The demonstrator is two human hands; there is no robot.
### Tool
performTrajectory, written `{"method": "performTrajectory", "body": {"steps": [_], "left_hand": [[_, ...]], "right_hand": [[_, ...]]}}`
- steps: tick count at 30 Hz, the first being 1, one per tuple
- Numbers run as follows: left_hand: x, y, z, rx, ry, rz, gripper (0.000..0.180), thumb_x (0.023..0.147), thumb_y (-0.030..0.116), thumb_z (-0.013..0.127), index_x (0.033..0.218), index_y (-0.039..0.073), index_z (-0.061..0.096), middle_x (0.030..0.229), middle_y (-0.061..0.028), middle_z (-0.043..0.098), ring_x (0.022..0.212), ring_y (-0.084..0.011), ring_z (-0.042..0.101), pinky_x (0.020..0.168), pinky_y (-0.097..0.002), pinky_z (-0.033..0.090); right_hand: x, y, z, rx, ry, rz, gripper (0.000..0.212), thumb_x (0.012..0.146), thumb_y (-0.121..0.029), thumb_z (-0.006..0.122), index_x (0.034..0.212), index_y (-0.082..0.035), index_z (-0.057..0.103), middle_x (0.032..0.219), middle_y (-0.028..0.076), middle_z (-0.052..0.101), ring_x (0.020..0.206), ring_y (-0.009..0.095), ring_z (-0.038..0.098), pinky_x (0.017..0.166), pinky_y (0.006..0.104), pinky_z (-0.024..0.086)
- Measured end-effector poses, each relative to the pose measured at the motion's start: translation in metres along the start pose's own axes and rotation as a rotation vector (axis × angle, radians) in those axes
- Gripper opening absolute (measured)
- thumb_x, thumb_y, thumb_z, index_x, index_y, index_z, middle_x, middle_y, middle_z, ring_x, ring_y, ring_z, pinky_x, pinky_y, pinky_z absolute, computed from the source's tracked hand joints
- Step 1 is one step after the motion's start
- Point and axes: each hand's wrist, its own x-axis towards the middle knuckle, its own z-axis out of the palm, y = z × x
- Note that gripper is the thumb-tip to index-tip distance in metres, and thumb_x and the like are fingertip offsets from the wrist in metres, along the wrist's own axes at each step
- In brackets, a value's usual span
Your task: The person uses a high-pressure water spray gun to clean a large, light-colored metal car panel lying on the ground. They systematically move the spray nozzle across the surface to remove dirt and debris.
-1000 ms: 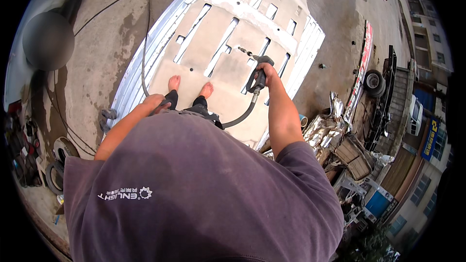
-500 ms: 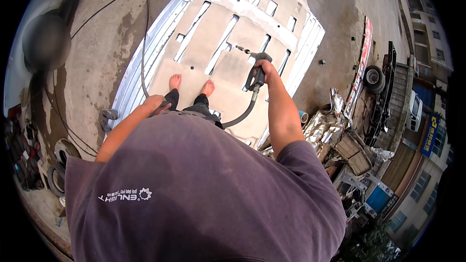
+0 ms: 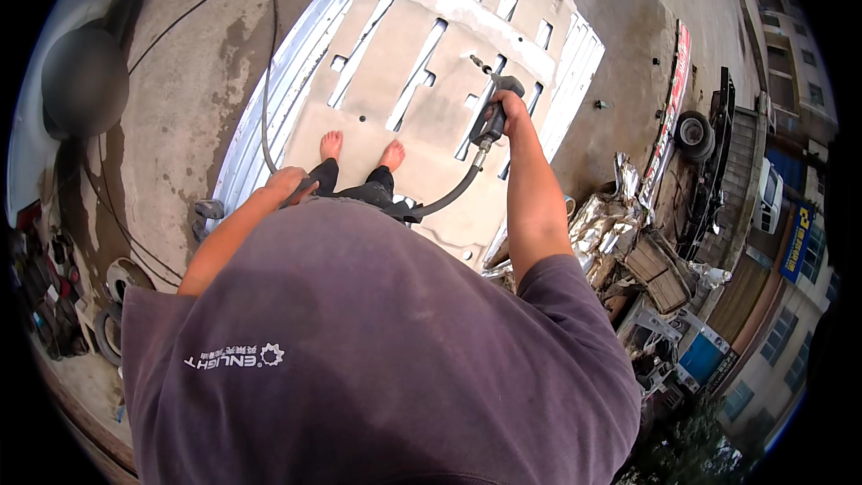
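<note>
My right hand (image 3: 512, 113) is closed round the grip of a black pressure washer gun (image 3: 490, 126). The gun's short metal nozzle points forward and left, over a large beige panel (image 3: 368, 72) with slots cut through it and white ribbed edges. I stand barefoot on this panel. From the gun's rear a thick black hose (image 3: 458, 190) curves back toward my waist. At my left hip, my left hand (image 3: 285, 185) is wrapped round the hose, which runs on forward along the panel's left side. The fingertips of the left hand are partly hidden.
Wet concrete lies around the panel. On the right are crumpled silver foil (image 3: 603, 226), a wheel (image 3: 693, 131), a long red and white strip (image 3: 666, 112) and piled scrap. Tyres (image 3: 109, 334) lie at the left, and thin dark cables cross the ground there.
My right hand has moved the gun a little right and forward. The left hand still grips the hose in nearly the same place.
</note>
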Motion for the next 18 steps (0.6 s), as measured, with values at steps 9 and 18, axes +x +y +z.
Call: {"method": "performTrajectory", "body": {"steps": [9,18], "left_hand": [[-0.011,0.003,-0.033,-0.111,0.007,-0.017,0.045,0.087,0.044,0.056,0.07,0.004,0.067,0.07,-0.0117,0.068,0.075,-0.0308,0.068,0.074,-0.0411,0.05],[-0.01,0.0,-0.054,-0.078,-0.133,-0.015,0.037,0.083,0.034,0.053,0.08,0.002,0.07,0.081,-0.0139,0.071,0.084,-0.031,0.068,0.078,-0.0413,0.05]], "right_hand": [[-0.024,0.009,0.027,-0.149,0.052,0.052,0.009,0.079,-0.009,0.056,0.081,-0.002,0.05,0.065,0.01,0.053,0.05,0.022,0.055,0.048,0.0352,0.049],[-0.05,-0.009,0.121,-0.352,-0.101,0.013,0.014,0.078,-0.011,0.06,0.085,-0.001,0.054,0.065,0.01,0.056,0.051,0.021,0.056,0.05,0.0348,0.049]]}}
